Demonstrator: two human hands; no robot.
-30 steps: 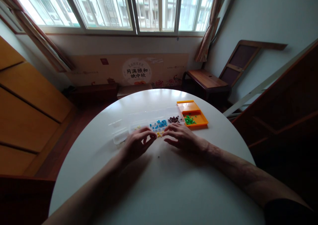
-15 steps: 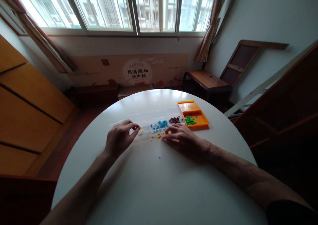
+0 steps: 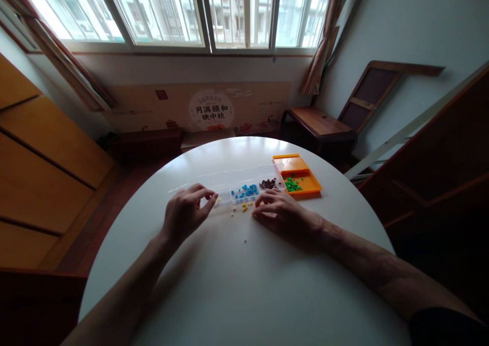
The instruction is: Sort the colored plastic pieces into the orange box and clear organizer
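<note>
Seated at a round white bench (image 3: 237, 285), a person works both hands over a clear compartment box (image 3: 244, 183). Left hand (image 3: 185, 214) rests at the box's near left edge, fingers curled together with thumb meeting fingertips just beside a small yellow piece (image 3: 218, 200); whether it pinches anything cannot be told. Right hand (image 3: 284, 214) lies flat, fingers loosely spread, its tips touching the bench just beside the loose yellow pieces (image 3: 243, 208) scattered between both hands. Blue pieces (image 3: 245, 190) and dark brown pieces (image 3: 268, 184) fill compartments beyond; an orange tray (image 3: 305, 183) holding green pieces (image 3: 292, 185) adjoins the box's right end.
</note>
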